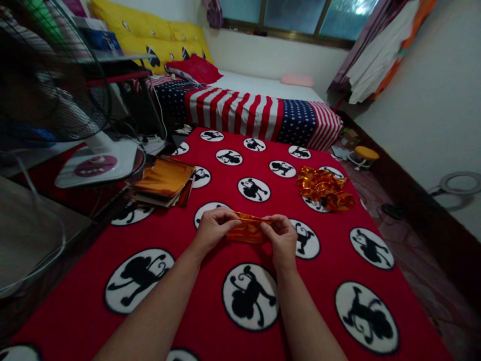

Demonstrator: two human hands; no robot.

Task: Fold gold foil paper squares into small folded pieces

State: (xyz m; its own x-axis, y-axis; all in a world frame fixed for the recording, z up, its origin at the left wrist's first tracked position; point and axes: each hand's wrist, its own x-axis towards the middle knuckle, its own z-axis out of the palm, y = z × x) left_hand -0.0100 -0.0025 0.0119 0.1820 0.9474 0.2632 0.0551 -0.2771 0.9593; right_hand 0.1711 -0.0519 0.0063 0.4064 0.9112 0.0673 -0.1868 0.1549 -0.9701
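Between my hands is a sheet of shiny orange-gold foil paper [248,231], its upper edge turned over or rolled. My left hand [217,224] pinches its left end between thumb and fingers. On the other end, my right hand [281,233] has the same kind of pinch. The foil paper is just above or on the red cloth [203,281] with black monkey figures in white circles. To the left lies a stack of flat gold foil sheets [165,179]. A heap of folded or crumpled orange foil pieces [323,188] rests at the right.
A fan with a white base [101,160] stands at the left, with cables around it. Behind the cloth is a bed with a striped and starred cover [240,110]. A yellow stool [366,153] and a ring-shaped object [460,183] are at the right.
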